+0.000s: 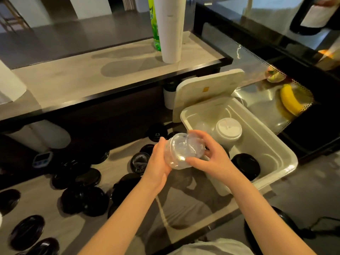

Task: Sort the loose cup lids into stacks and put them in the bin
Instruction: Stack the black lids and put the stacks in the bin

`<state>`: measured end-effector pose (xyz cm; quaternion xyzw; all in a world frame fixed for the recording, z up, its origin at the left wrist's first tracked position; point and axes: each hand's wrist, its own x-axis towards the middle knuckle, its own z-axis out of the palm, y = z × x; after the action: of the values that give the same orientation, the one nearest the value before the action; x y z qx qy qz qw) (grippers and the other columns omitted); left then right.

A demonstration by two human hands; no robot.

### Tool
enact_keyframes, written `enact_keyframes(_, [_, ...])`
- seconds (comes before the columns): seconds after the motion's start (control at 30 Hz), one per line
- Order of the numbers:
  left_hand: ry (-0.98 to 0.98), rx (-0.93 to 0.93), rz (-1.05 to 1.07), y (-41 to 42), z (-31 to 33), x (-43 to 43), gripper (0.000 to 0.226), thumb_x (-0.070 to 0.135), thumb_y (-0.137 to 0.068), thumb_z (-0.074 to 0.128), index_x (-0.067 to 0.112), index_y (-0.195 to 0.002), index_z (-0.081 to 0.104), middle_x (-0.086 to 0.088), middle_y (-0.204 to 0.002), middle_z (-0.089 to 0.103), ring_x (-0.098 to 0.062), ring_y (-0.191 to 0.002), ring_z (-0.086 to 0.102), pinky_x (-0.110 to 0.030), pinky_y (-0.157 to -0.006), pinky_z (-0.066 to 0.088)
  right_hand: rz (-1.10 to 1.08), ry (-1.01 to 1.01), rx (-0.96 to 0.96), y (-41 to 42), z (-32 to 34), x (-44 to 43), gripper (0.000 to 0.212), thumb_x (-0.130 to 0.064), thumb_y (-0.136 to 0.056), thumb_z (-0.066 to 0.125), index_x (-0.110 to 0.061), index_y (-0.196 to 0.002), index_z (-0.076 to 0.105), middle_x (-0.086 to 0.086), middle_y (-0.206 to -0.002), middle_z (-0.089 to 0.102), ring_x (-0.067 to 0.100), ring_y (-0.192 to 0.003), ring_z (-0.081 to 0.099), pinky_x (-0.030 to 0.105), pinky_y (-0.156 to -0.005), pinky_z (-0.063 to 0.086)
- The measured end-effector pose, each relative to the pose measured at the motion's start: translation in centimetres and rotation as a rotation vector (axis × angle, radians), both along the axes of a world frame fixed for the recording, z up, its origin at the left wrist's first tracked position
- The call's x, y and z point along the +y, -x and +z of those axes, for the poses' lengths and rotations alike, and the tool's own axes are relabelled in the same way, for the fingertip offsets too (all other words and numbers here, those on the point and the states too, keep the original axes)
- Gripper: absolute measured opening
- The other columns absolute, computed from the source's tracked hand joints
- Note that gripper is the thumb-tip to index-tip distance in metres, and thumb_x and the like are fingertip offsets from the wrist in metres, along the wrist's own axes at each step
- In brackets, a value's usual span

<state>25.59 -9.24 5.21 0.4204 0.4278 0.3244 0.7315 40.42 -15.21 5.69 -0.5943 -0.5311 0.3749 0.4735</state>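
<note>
A stack of clear plastic dome lids [181, 150] lies on its side between both hands, just left of the white bin [276, 150]. My left hand [159, 159] cups the stack from below and behind. My right hand [207, 153] grips its front end with thumb and fingers. Inside the bin stand a stack of white lids [228, 130], a clear stack [202, 127] behind my right hand, and a stack of black lids [245, 165]. Several loose black lids [86, 199] are scattered over the counter to the left.
The bin's white cover [207, 89] leans open behind it. A raised ledge holds a tall sleeve of white cups [170, 28] and a green bottle [154, 24]. A small timer [42, 159] sits at the left. A display case with a banana [289, 99] stands on the right.
</note>
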Motion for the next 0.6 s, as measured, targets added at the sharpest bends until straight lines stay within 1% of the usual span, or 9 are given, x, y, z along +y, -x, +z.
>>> enact_keyframes(0.07, [-0.022, -0.018, 0.003, -0.9, -0.1, -0.1, 0.056, 0.047, -0.094, 0.031, 0.005, -0.125, 0.054, -0.015, -0.116, 0.065, -0.023, -0.104, 0.065, -0.03, -0.079, 0.055, 0.025, -0.018, -0.111, -1.0, 0.3, -0.1, 0.066, -0.029, -0.069, 0.076, -0.038, -0.127, 0.046, -0.022, -0.123, 0.05, -0.005, -0.114, 0.049, 0.011, -0.089, 0.043])
enact_keyframes(0.13, [-0.047, -0.011, 0.015, -1.9, -0.2, -0.2, 0.051, 0.043, -0.093, 0.041, 0.007, -0.127, 0.049, -0.013, -0.12, 0.062, -0.022, -0.104, 0.064, -0.03, -0.079, 0.055, 0.048, -0.061, -0.27, -1.9, 0.6, -0.1, 0.067, -0.032, -0.07, 0.076, -0.037, -0.128, 0.044, -0.027, -0.121, 0.047, -0.004, -0.114, 0.047, 0.015, -0.092, 0.042])
enact_keyframes(0.2, [-0.068, -0.008, 0.039, -3.0, 0.1, -0.4, 0.036, 0.03, -0.097, 0.043, 0.007, -0.124, 0.049, -0.01, -0.116, 0.06, -0.017, -0.096, 0.063, -0.028, -0.074, 0.054, 0.055, -0.103, -0.416, -2.8, 1.0, 0.1, 0.067, -0.039, -0.07, 0.072, -0.033, -0.13, 0.042, -0.025, -0.121, 0.046, -0.003, -0.113, 0.046, 0.019, -0.093, 0.041])
enact_keyframes(0.27, [-0.089, -0.002, 0.058, -4.2, 0.4, -0.3, 0.029, 0.025, -0.1, 0.04, 0.007, -0.121, 0.049, -0.008, -0.113, 0.059, -0.016, -0.094, 0.061, -0.029, -0.072, 0.053, 0.042, -0.116, -0.508, -3.6, 1.1, 0.3, 0.071, -0.04, -0.07, 0.073, -0.028, -0.132, 0.041, -0.018, -0.125, 0.047, 0.0, -0.114, 0.045, 0.019, -0.092, 0.041])
enact_keyframes(0.37, [-0.152, 0.051, 0.046, -6.3, 0.6, 0.3, 0.024, 0.025, -0.101, 0.036, 0.012, -0.118, 0.048, -0.008, -0.112, 0.058, -0.017, -0.095, 0.059, -0.032, -0.075, 0.051, 0.019, -0.123, -0.548, -5.2, 1.1, 1.0, 0.073, -0.035, -0.071, 0.076, -0.022, -0.133, 0.041, -0.012, -0.127, 0.047, -0.001, -0.111, 0.045, 0.009, -0.088, 0.035])
enact_keyframes(0.43, [-0.177, 0.062, 0.046, -7.6, 0.9, 0.8, 0.023, 0.024, -0.101, 0.035, 0.013, -0.116, 0.049, -0.006, -0.109, 0.058, -0.015, -0.092, 0.059, -0.03, -0.074, 0.051, 0.024, -0.133, -0.558, -6.5, 1.2, 1.7, 0.074, -0.035, -0.071, 0.077, -0.02, -0.133, 0.041, -0.012, -0.125, 0.047, -0.004, -0.106, 0.042, 0.003, -0.083, 0.033])
enact_keyframes(0.47, [-0.189, 0.069, 0.048, -8.3, 1.1, 1.1, 0.022, 0.024, -0.101, 0.036, 0.013, -0.115, 0.05, -0.005, -0.106, 0.058, -0.013, -0.091, 0.059, -0.029, -0.075, 0.051, 0.03, -0.13, -0.557, -7.2, 1.3, 2.0, 0.075, -0.036, -0.07, 0.077, -0.019, -0.134, 0.04, -0.013, -0.123, 0.046, -0.006, -0.105, 0.04, 0.002, -0.081, 0.033])
enact_keyframes(0.53, [-0.23, 0.105, 0.045, -9.8, 1.1, 1.9, 0.018, 0.023, -0.1, 0.038, 0.016, -0.109, 0.053, -0.004, -0.105, 0.058, -0.015, -0.094, 0.058, -0.032, -0.08, 0.05, 0.032, -0.1, -0.549, -8.4, 1.5, 2.9, 0.079, -0.036, -0.068, 0.079, -0.018, -0.134, 0.04, -0.016, -0.121, 0.044, -0.005, -0.104, 0.04, 0.003, -0.079, 0.033])
enact_keyframes(0.6, [-0.286, 0.19, 0.024, -11.0, 1.0, 3.2, 0.018, 0.025, -0.099, 0.042, 0.018, -0.108, 0.055, -0.003, -0.105, 0.059, -0.017, -0.098, 0.057, -0.033, -0.082, 0.048, 0.025, -0.107, -0.523, -9.7, 1.3, 4.0, 0.08, -0.039, -0.063, 0.081, -0.017, -0.131, 0.044, -0.012, -0.119, 0.047, -0.001, -0.104, 0.044, 0.003, -0.082, 0.033])
